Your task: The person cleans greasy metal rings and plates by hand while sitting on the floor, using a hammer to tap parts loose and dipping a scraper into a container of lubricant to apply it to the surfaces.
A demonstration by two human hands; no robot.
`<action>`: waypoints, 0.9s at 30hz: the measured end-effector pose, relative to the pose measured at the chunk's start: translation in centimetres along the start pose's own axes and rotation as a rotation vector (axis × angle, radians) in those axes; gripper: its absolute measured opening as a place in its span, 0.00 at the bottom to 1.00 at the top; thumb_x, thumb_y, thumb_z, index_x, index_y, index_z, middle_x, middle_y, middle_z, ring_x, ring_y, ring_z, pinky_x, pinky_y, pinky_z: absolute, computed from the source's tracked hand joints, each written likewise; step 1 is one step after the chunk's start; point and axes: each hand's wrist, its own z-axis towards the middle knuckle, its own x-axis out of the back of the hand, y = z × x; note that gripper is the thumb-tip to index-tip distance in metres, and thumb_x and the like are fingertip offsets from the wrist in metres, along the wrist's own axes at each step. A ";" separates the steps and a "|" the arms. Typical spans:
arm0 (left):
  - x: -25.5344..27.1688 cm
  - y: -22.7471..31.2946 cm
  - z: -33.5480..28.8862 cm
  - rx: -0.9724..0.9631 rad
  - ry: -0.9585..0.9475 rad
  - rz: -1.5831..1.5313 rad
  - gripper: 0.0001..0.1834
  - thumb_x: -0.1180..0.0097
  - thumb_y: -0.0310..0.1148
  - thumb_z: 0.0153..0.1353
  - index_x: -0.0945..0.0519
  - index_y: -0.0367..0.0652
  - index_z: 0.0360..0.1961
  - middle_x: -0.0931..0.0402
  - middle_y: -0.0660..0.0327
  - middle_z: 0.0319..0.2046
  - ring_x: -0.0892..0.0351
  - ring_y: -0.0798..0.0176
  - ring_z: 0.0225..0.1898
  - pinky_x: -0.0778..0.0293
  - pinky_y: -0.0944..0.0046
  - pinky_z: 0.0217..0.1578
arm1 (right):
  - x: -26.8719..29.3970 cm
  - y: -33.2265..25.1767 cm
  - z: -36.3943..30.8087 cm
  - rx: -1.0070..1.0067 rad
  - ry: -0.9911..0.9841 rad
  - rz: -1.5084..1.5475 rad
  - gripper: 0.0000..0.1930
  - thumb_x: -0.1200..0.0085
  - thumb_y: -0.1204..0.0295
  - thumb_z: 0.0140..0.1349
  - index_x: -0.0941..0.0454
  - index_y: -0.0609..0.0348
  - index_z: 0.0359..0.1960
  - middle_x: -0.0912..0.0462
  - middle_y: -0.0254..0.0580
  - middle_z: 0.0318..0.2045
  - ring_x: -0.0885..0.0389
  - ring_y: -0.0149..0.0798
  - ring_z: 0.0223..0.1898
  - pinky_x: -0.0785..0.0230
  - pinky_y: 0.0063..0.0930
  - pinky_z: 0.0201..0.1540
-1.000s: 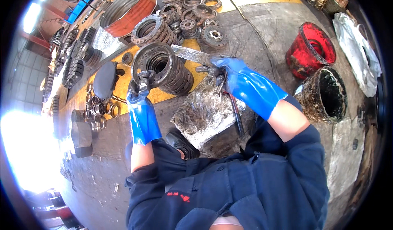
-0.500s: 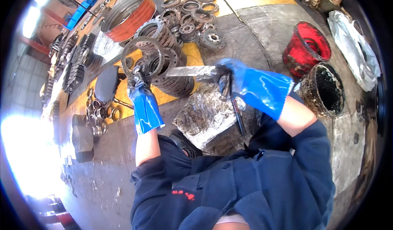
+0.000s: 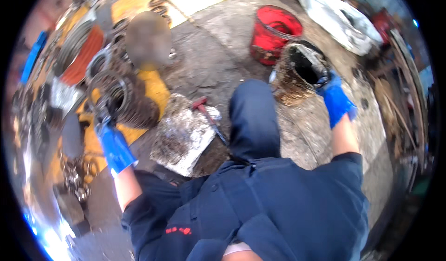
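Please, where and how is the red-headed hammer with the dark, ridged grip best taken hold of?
I would probably take the red-headed hammer by its dark, ridged grip, from the person's side: this slim end slants toward the person, while the wider red head lies farther off, over the silvery, grime-stained block.

The left hand (image 3: 105,116) and right hand (image 3: 331,87) are blurred — the latter's contact with the grimy bucket (image 3: 290,79) unclear.

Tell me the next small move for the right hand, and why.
Probably draw the right hand back from the grimy bucket toward the metal ring: it is out at the bucket's rim, while the left hand is at the ring, across on the other side.
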 end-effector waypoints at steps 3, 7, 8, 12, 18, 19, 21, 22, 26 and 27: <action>0.2 0.6 0.2 -0.021 0.006 0.040 0.18 0.49 0.29 0.68 0.21 0.35 0.56 0.16 0.53 0.48 0.19 0.61 0.50 0.25 0.64 0.52 | 5.7 -0.2 0.1 -0.144 0.142 0.069 0.11 0.49 0.58 0.66 0.22 0.47 0.30 0.18 0.37 0.21 0.35 0.30 0.11 0.38 0.25 0.14; -1.3 0.7 0.1 -0.033 -0.016 0.047 0.18 0.49 0.29 0.68 0.21 0.35 0.57 0.16 0.53 0.48 0.19 0.61 0.50 0.25 0.64 0.52 | 13.2 1.5 -2.2 -0.199 0.302 0.210 0.15 0.48 0.57 0.67 0.27 0.44 0.21 0.27 0.28 0.13 0.36 0.27 0.10 0.44 0.24 0.13; -1.5 0.8 0.0 -0.036 -0.018 0.050 0.18 0.49 0.28 0.68 0.21 0.35 0.57 0.16 0.53 0.49 0.19 0.61 0.50 0.25 0.64 0.52 | 14.1 1.5 -3.5 -0.176 0.301 0.170 0.16 0.49 0.57 0.67 0.27 0.43 0.20 0.28 0.25 0.12 0.37 0.26 0.10 0.46 0.24 0.13; -1.3 1.5 -0.6 -0.062 -0.007 0.094 0.18 0.49 0.28 0.68 0.21 0.34 0.57 0.17 0.54 0.49 0.19 0.62 0.51 0.25 0.64 0.52 | 16.7 0.9 -6.7 -0.217 0.272 0.109 0.16 0.52 0.55 0.67 0.25 0.42 0.21 0.31 0.18 0.11 0.40 0.23 0.10 0.54 0.24 0.15; 0.5 -0.5 -0.2 0.153 0.010 -0.443 0.25 0.48 0.22 0.63 0.25 0.34 0.63 0.20 0.53 0.56 0.20 0.60 0.55 0.26 0.64 0.57 | 12.1 0.3 -11.6 -0.205 0.204 0.030 0.16 0.53 0.55 0.67 0.18 0.48 0.42 0.35 0.16 0.12 0.45 0.21 0.09 0.57 0.25 0.14; -0.7 0.4 -0.5 0.124 -0.045 -0.465 0.27 0.47 0.21 0.62 0.28 0.34 0.64 0.21 0.53 0.56 0.21 0.59 0.55 0.27 0.64 0.57 | 9.9 1.2 -12.9 -0.131 0.181 -0.060 0.15 0.53 0.55 0.67 0.18 0.48 0.44 0.27 0.22 0.17 0.44 0.21 0.09 0.55 0.23 0.13; -1.4 0.9 0.2 0.135 -0.058 -0.522 0.28 0.46 0.19 0.60 0.28 0.35 0.64 0.21 0.55 0.56 0.21 0.59 0.55 0.26 0.63 0.57 | 3.1 2.8 -16.8 0.030 0.073 -0.257 0.13 0.52 0.56 0.69 0.20 0.46 0.44 0.11 0.35 0.33 0.39 0.22 0.09 0.51 0.18 0.11; -1.3 0.4 0.6 0.181 -0.023 -0.539 0.27 0.46 0.19 0.59 0.26 0.37 0.63 0.20 0.56 0.56 0.20 0.59 0.55 0.25 0.61 0.56 | 0.1 3.7 -17.3 0.046 -0.102 -0.249 0.15 0.51 0.55 0.69 0.23 0.43 0.51 0.14 0.46 0.43 0.37 0.22 0.11 0.50 0.17 0.11; -2.4 1.5 0.3 0.143 -0.082 -0.475 0.22 0.43 0.25 0.63 0.22 0.36 0.59 0.19 0.58 0.53 0.20 0.63 0.51 0.28 0.64 0.56 | -11.5 9.2 -22.5 0.233 -0.735 -0.665 0.25 0.45 0.61 0.68 0.28 0.53 0.64 0.16 0.47 0.45 0.24 0.25 0.25 0.36 0.18 0.19; -3.3 2.3 0.1 0.135 -0.131 -0.447 0.20 0.42 0.26 0.64 0.21 0.36 0.57 0.18 0.59 0.52 0.20 0.64 0.51 0.28 0.65 0.56 | -15.1 11.7 -26.3 0.297 -0.775 -0.884 0.22 0.44 0.63 0.69 0.26 0.55 0.62 0.16 0.43 0.43 0.23 0.25 0.27 0.33 0.19 0.25</action>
